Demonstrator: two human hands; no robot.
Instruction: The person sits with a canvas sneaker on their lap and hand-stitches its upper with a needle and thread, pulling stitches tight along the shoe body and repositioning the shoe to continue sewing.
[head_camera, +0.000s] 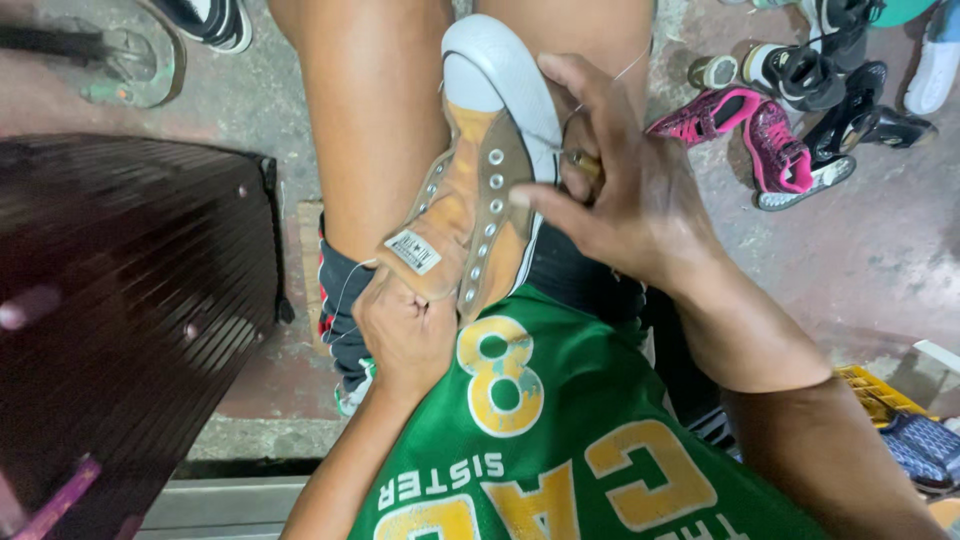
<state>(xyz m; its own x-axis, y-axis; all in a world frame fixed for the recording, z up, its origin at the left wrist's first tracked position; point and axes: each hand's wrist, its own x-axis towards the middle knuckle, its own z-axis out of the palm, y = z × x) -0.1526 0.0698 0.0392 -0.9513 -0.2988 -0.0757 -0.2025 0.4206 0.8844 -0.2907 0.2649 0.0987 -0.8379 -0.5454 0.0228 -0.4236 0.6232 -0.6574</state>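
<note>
Head view looks down on a person seated with a tan high-top sneaker (470, 190) wedged between the bare knees, its grey rubber toe cap pointing away toward the top edge of the lap and its heel end down near the green jersey (560, 440). To the left stands a dark ribbed case (130, 300); on the concrete floor at the upper right lies a heap of shoes, a pink pair (750, 135) among them.

The left hand (405, 335) is clenched around the heel end of the sneaker, thumb over the collar, bracing it from below. The right hand (630, 190) lies across the sole edge by the eyelet row, its fingers pinched on a small brass-coloured tool (583, 162), probably a needle or awl, with a thin white thread (630, 68) running up from it.

To stitch well here, I judge that the knees and left hand should keep the shoe from twisting, the point should enter square to the sole edge, and the thread should be drawn snug without slack loops.
</note>
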